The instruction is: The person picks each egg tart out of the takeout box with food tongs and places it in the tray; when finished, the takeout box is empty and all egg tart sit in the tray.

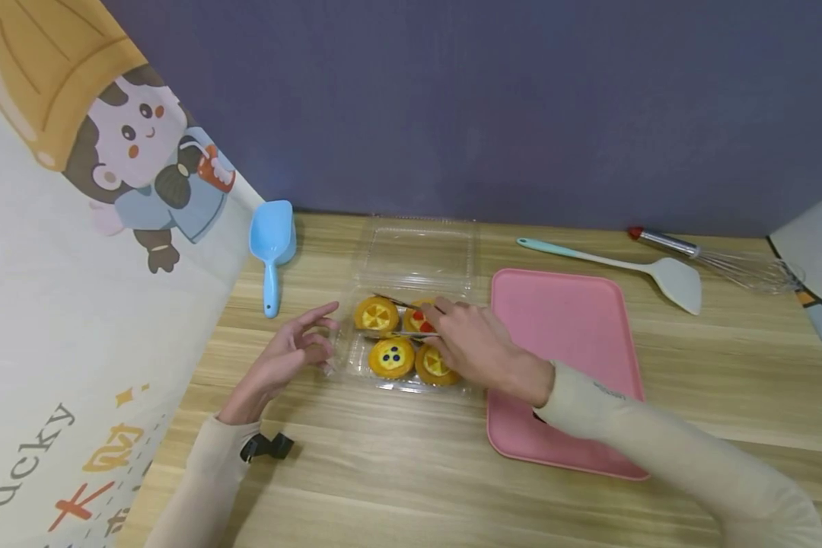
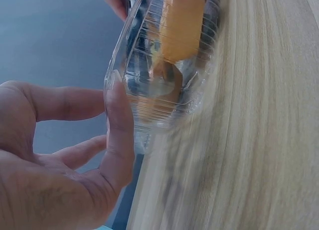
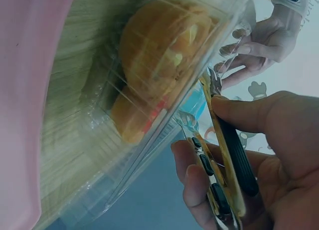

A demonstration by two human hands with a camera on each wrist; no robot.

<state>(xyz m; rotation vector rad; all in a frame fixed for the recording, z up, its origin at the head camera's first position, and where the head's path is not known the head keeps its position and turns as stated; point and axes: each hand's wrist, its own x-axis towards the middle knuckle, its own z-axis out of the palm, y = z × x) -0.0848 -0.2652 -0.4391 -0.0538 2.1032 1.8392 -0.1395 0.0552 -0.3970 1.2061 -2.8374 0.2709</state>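
Left hand (image 1: 291,354): fingers pinch rim of clear container (image 1: 418,255)
Right hand (image 1: 476,342): fingers grip tongs (image 3: 239,160), tips parted over far-left tart (image 1: 377,315)
Tarts (image 1: 391,358): four, inside container, on table (image 1: 383,472), left of pink tray (image 1: 562,312)
Wall lettering (image 1: 23,468): "Lucky" legible; right sleeve (image 1: 651,426) print too small to read

"Lucky" lettering (image 1: 27,460), orange "财" (image 1: 114,447) on white panel (image 1: 48,304); sleeve print (image 1: 610,391) illegible.

Soft, even light covers my tabletop (image 1: 397,472), with a faint shadow beside my left sleeve (image 1: 205,476). Small glints streak the clear container (image 1: 400,387); both my wrist views look dimmer and bluer.
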